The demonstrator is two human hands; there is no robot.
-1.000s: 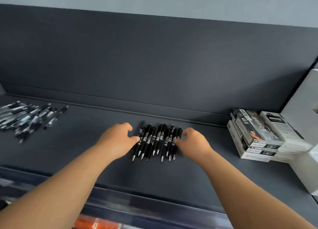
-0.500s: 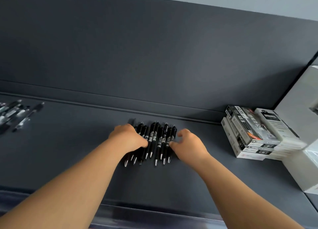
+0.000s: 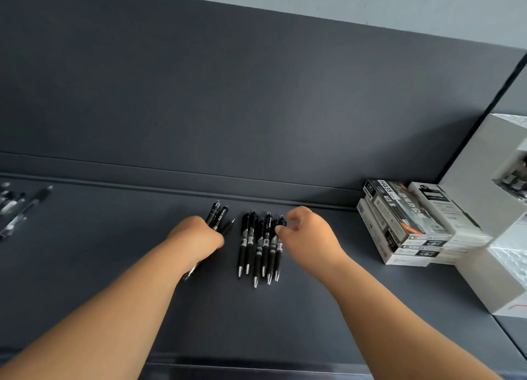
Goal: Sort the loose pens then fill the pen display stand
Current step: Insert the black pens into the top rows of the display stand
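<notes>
In the middle of the desk [image 3: 256,322], a row of black pens [image 3: 258,245] lies with tips toward you, likely kept together as one kind. Your left hand [image 3: 196,238] grasps a small bundle [image 3: 217,215] just beside it; your right hand [image 3: 309,237] curls at the row's tops, but I cannot tell if it holds one.

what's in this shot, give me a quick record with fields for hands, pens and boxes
row of pens: about six black pens side by side, tips toward the person
left hand: grips a bundle of pens, just left of the row
right hand: fingers curled at the row's top ends; grip unclear
loose pile of pens: far left
stack of boxes: right side
shelf: dark grey
</notes>
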